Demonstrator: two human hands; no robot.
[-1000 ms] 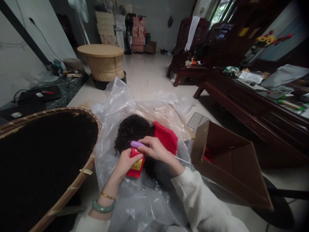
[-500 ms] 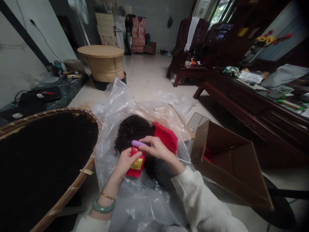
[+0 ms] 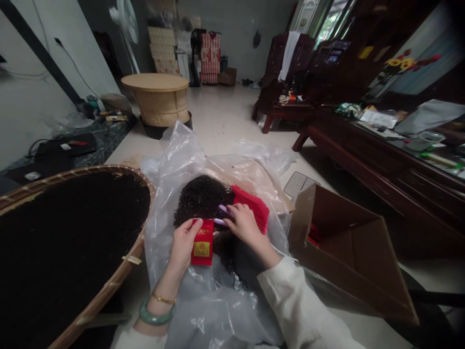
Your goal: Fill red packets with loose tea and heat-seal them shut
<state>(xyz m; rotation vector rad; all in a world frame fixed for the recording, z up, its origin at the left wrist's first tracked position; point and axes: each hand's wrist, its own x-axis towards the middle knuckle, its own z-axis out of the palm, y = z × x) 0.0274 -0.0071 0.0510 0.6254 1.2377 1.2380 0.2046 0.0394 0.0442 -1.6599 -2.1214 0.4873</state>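
Note:
My left hand (image 3: 182, 244) pinches a small red foil packet (image 3: 202, 237) with a gold label by its upper left edge, and the packet hangs upright. Beside its top right corner my right hand (image 3: 244, 223) holds a purple bag clip (image 3: 225, 210), whose two arms are spread apart. Behind both hands lies a heap of dark, twisted dry leaves, like tea (image 3: 201, 196), on a clear plastic sheet (image 3: 181, 155). A row of flat red packets (image 3: 257, 209) rests against the heap, partly hidden by my right hand.
On the left, a wide woven tray (image 3: 143, 237) is full of dark leaves. An open cardboard box (image 3: 348, 261) with red packets inside stands at the right. Farther off are a round wicker stand (image 3: 160, 102), a wire rack (image 3: 300, 183) and a dark wooden table (image 3: 348, 145).
The purple clip lay closed across the packet's top; it is now spread and off to the right in my right hand. The packet has turned more upright and faces me.

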